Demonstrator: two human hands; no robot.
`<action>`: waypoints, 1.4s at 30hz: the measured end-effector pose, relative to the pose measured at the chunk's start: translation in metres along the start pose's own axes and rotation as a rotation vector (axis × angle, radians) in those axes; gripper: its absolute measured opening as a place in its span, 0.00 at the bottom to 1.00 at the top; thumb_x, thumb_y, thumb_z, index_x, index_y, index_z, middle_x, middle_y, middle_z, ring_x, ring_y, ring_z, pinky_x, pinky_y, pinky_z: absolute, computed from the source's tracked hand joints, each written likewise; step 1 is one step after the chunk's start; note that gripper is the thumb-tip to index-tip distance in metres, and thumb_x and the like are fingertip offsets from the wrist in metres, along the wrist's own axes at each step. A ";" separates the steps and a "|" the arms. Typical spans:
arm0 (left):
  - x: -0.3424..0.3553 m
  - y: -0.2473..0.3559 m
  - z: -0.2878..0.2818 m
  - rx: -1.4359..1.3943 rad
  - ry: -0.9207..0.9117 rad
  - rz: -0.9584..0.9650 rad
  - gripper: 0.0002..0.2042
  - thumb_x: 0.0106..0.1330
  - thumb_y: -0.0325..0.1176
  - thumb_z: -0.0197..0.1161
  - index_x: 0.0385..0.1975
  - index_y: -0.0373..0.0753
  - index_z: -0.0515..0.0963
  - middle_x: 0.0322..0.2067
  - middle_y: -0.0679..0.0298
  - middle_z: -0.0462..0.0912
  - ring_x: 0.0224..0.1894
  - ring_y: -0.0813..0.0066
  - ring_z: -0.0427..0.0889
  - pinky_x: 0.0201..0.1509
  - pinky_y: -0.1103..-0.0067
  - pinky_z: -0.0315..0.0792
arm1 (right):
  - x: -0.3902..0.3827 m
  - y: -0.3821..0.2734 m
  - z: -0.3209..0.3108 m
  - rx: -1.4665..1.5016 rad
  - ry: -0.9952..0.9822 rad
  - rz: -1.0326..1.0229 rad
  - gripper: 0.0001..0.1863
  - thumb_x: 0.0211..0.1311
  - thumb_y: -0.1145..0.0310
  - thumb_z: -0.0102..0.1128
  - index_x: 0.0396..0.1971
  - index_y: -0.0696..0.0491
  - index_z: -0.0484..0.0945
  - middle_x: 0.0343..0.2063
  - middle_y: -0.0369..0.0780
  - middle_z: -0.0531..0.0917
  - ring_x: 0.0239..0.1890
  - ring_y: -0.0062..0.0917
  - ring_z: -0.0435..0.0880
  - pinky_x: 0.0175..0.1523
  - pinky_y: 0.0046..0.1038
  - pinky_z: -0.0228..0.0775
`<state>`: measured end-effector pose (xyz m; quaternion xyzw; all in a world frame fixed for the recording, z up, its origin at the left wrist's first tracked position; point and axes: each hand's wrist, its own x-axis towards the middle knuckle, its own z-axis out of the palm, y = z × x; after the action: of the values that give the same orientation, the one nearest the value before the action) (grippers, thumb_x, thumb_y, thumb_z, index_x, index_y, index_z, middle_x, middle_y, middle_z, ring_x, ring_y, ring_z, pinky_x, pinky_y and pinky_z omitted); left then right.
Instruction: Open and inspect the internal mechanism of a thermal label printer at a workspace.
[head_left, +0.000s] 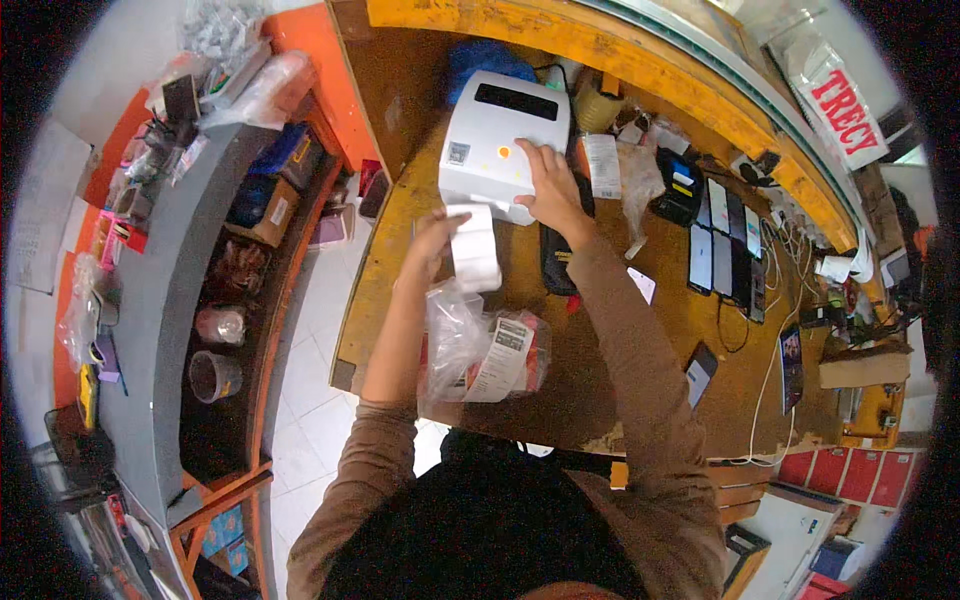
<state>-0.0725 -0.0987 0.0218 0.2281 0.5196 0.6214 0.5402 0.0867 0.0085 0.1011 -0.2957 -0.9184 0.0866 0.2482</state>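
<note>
A white label printer (502, 125) with a dark window and a lit orange button stands on the brown wooden desk. My right hand (556, 190) rests on its right front side, fingers stretched out, fingertips close to the button. At the front of the printer, my left hand (430, 242) is closed on a strip of white labels (475, 250) that hangs down, its lower end curled. Just below the strip lies a clear plastic-wrapped parcel (500, 360) with a printed label on top.
Several phones (722, 240) lie in rows at the right, with white cables (790, 240) beside them. A black pouch (556, 258) sits right of the strip. Another phone (700, 375) lies near the desk's front. Open shelves (225, 260) stand at the left, beyond a strip of tiled floor.
</note>
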 end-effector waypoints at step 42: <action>0.098 0.055 -0.196 -0.145 0.521 0.306 0.13 0.54 0.25 0.51 0.41 0.37 0.69 0.33 0.64 0.73 0.32 0.79 0.72 0.29 0.83 0.67 | -0.064 -0.012 0.042 1.051 -0.416 0.573 0.10 0.57 0.64 0.49 0.35 0.53 0.67 0.32 0.37 0.75 0.35 0.21 0.75 0.38 0.22 0.63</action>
<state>-0.2924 -0.0813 -0.0264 0.0975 0.5545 0.7686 0.3036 0.1044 -0.0396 0.0428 -0.3455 -0.6666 0.6447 0.1434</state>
